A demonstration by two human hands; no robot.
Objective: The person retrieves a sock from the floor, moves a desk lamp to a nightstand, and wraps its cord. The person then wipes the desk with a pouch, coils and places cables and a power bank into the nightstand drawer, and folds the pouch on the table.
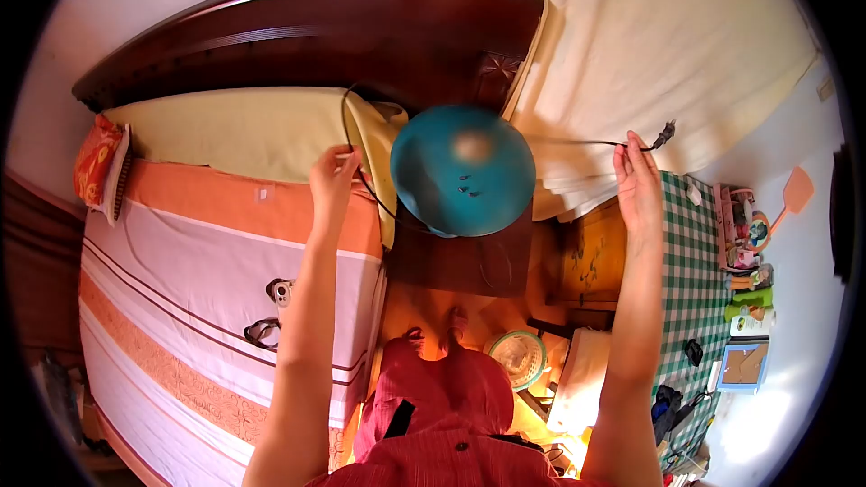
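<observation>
My left hand (335, 182) is raised over the bed's edge, its fingers closed on a thin black power cord (345, 117) that loops up and then down toward the teal round object. My right hand (639, 185) pinches the cord near its end, with the black plug (665, 135) sticking out past the fingers. Between the hands is a teal, round, smooth object (460, 203) with small dark marks and a blurred pale spot; its exact kind I cannot make out. Part of the cord passes out of sight behind it.
To the left is a bed (198, 271) with a dark wooden headboard (298, 36). A pale curtain (667, 45) hangs at the upper right. A checked cloth (690, 280) carries several items on the right. A round basket (517, 359) and a stool stand near my feet.
</observation>
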